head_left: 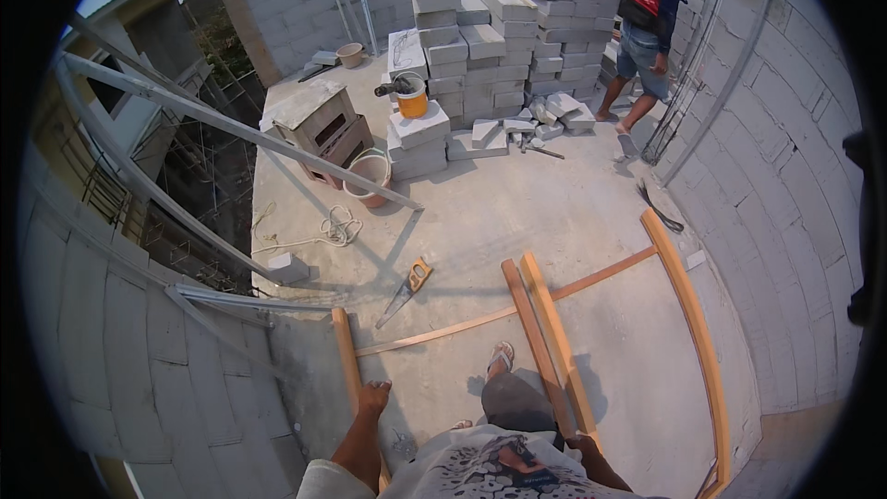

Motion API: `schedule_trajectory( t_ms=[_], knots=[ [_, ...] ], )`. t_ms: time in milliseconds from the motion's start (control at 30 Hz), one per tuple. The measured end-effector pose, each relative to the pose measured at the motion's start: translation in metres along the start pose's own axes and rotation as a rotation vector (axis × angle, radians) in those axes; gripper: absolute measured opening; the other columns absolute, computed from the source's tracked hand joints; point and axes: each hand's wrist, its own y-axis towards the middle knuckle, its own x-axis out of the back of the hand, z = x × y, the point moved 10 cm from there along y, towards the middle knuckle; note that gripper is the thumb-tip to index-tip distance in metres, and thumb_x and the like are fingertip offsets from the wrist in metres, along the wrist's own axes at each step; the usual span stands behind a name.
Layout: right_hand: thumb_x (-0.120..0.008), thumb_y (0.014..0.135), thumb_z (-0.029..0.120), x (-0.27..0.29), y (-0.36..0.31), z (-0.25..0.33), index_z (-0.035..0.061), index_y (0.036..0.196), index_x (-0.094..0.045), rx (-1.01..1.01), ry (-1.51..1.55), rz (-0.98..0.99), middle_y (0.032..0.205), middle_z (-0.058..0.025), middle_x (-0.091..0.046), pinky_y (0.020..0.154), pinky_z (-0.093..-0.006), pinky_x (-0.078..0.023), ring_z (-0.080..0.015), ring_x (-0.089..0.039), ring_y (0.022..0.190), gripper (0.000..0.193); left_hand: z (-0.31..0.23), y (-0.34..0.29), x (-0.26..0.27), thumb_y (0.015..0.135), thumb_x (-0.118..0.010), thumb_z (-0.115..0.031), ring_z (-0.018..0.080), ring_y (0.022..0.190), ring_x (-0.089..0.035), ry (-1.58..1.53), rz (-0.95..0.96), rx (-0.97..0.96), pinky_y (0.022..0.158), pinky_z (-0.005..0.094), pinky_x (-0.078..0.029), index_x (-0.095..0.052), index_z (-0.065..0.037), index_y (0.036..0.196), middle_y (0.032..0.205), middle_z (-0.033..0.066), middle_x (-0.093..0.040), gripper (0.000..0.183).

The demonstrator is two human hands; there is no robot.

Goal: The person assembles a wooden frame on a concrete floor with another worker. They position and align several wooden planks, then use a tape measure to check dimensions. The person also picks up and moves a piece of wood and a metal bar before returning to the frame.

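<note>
My left hand [373, 397] is closed round the left wooden beam [345, 348], which runs down past my forearm. Low on the right, my right hand [582, 446] is closed at the near part of a light wooden beam [552, 333]; shadow partly hides its fingers. Close beside that beam lies a darker brown beam [534, 337]. A thin wooden batten [443, 331] crosses from the left beam toward the long right beam [695, 333], passing the middle pair. Beyond the batten, a handsaw [407, 290] with an orange-yellow handle rests on the concrete.
Pale block stacks [490, 46] stand at the back, with broken pieces [554, 114] before them. A person [647, 28] in a red vest is at the back right. A slanting metal bar [277, 143], bucket [370, 176] and rope [337, 226] occupy the left. Block walls [776, 157] flank the floor.
</note>
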Motion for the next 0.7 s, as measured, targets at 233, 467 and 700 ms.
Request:
schedule_trajectory(
  t_ms=[233,467,700],
  knots=[
    [-0.068,0.084,0.029,0.061,0.14,0.073,0.0003,0.09,-0.066,-0.341,0.049,0.144,0.07,-0.0093,-0.063,0.049,-0.0349,-0.049,-0.023,-0.061,0.054,0.029,-0.107,0.001,-0.127,0.094,-0.045,-0.048,0.0387,0.111,-0.06,1.045,0.736,-0.307,0.098,0.0421,-0.047,-0.065,-0.004,0.118,0.119,0.0207,-0.065,0.054],
    [-0.066,0.085,0.027,0.217,0.29,0.405,0.0025,0.091,-0.065,0.212,0.323,-0.113,0.068,-0.0048,-0.061,0.055,-0.0311,-0.047,-0.0157,-0.057,0.057,0.025,-0.281,0.138,-0.049,0.086,-0.062,-0.044,0.0363,0.109,-0.063,0.107,0.043,-0.018,0.095,0.0414,-0.047,-0.067,-0.002,0.115,0.11,0.0228,-0.068,0.051],
    [-0.06,0.091,0.028,0.248,0.369,0.521,0.003,0.106,-0.065,0.189,0.315,-0.225,0.086,-0.007,-0.065,0.059,-0.0296,-0.05,-0.017,-0.063,0.071,0.03,-0.421,0.307,-0.072,0.088,-0.067,-0.029,0.0211,0.081,-0.063,-0.121,0.016,-0.171,0.074,0.0326,-0.048,-0.066,0.002,0.104,0.088,0.0118,-0.068,0.036]
  ],
)
